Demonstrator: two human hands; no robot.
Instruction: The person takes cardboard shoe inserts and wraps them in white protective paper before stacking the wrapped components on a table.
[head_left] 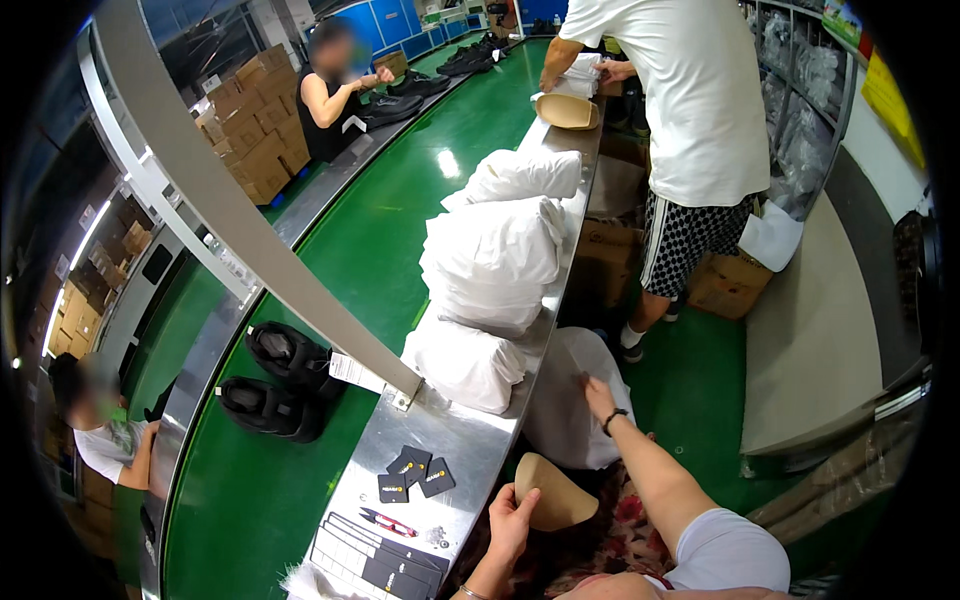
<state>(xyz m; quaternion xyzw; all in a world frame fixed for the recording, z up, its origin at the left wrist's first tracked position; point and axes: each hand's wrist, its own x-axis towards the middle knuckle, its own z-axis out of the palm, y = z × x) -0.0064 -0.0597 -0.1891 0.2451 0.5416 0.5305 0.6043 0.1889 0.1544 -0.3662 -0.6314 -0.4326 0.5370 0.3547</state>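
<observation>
Curved tan piece (562,496), its edge between left thumb (529,499) and fingers (508,498)

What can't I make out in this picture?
In the head view:
What lies behind the white sheeting at the right hand: hidden by it.
Some fingers of the left hand: hidden by the tan piece.
White bundles: insides hidden by their wrapping.
White tuft: cut off by lower edge.

our left hand (510,522) could pass over the green belt (375,265) between the slanted grey post (243,205) and the white bundles (490,265). those bundles block the metal ledge (462,435) farther up; black shoes (270,410) obstruct us left of the post.
</observation>
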